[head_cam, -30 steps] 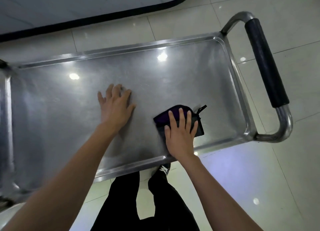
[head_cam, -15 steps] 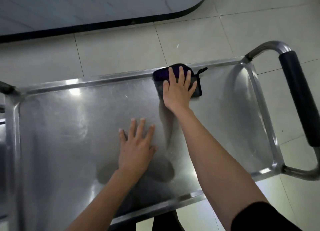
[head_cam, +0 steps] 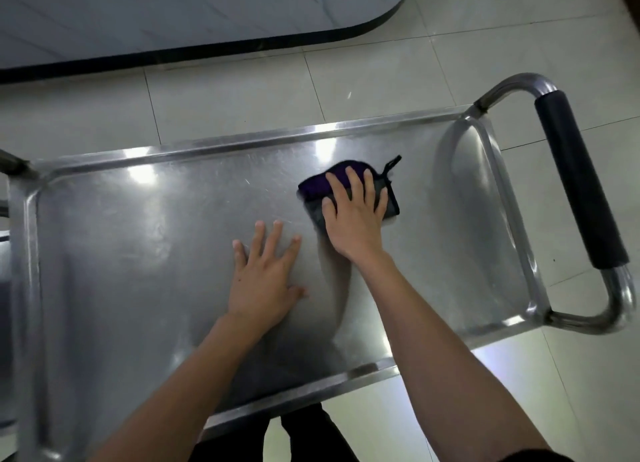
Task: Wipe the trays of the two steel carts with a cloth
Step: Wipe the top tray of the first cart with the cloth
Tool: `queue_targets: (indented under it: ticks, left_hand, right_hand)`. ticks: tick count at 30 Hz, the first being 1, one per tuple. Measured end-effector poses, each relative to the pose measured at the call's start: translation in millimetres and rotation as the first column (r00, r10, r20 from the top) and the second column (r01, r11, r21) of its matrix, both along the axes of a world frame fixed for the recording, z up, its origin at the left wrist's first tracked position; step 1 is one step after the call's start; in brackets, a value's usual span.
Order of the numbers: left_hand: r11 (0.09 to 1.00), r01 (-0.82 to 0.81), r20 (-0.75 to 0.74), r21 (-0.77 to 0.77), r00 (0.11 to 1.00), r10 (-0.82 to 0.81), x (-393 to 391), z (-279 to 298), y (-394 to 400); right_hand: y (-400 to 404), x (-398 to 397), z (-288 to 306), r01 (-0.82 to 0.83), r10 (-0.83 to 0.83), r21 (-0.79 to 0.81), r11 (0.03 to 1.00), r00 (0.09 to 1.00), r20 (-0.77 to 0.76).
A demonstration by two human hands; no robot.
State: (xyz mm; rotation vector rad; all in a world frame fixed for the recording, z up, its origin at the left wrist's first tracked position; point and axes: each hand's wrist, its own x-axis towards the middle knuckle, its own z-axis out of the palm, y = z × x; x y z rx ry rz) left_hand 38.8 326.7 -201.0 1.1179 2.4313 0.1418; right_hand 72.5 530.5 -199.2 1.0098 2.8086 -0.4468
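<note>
Pale glossy floor tiles [head_cam: 225, 94] lie under everything you see, with a grey marbled slab edged in black [head_cam: 194, 14] across the far side.

Item, far left: the rounded corner and raised rim of the shallow rectangular stainless-steel cart tray [head_cam: 114, 239], its surface scuffed and carrying bright reflected light spots.

Item, centre: your left hand [head_cam: 265, 274], palm down and flat on the tray's bare metal, fingers straight and spread, holding nothing. Its forearm runs back toward the lower left.

Item, right of centre: your right hand [head_cam: 356, 215], fingers straight and slightly spread, pressing flat on top of the folded purple-and-grey cloth with a black loop [head_cam: 313, 187]. The cloth lies on the tray floor in the far right part, short of the far rim; its purple fold shows beyond your fingertips, its grey layer beside your thumb, and the loop sticks out at its far right corner. The two hands are near each other but apart.

Item, right end: the curved tubular steel cart handle with a black foam grip [head_cam: 581, 184], joined to the tray's right corners.

Item, near edge: your dark trouser legs [head_cam: 311, 434] below the tray's front rim.
</note>
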Motion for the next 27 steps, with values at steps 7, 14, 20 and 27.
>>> queue_targets:
  ticks: [7,14,20,27]
  left_hand:
    - [0.997,-0.077,0.028,-0.016,0.997,0.077,2.8,12.4,3.0]
    - [0.975,-0.222,-0.028,-0.022,0.975,0.222,28.3,8.8,-9.3]
    - [0.962,-0.27,-0.057,-0.042,0.962,0.268,46.0,6.5,-21.9]
    - [0.972,-0.221,-0.087,-0.076,0.973,0.214,49.8,8.4,-31.2]
  right_hand:
    - [-59.7,141.7,1.2,-0.032,0.031,0.011,0.999,0.997,0.065]
    - [-114.4,246.1,3.6,-0.046,0.045,0.013,0.999,0.996,0.073]
    - [-154.5,286.2,7.2,-0.066,0.066,0.007,0.998,0.998,0.007]
    - [-178.0,271.9,5.3,-0.054,0.054,-0.005,0.999,0.998,0.01]
